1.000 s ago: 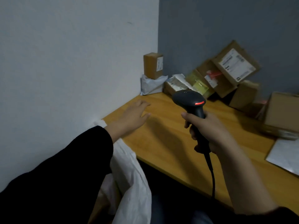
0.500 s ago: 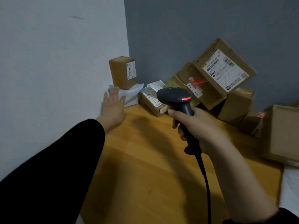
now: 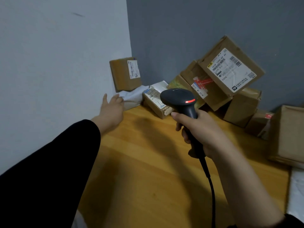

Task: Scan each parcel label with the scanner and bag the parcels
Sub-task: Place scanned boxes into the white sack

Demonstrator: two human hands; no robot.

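Left hand (image 3: 111, 109) reaches with fingers spread to the white mailer (image 3: 131, 97) far left; right hand (image 3: 202, 130) grips the scanner (image 3: 179, 99).

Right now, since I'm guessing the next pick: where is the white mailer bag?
In the head view the white mailer bag lies at the far left corner of the table, under the small brown box, right by the left hand.

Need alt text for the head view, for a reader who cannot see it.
A person's right hand grips a black corded scanner over a wooden table, while the left hand, fingers extended, reaches toward a white soft parcel in the corner under a small brown box. More cardboard parcels lean against the grey wall.
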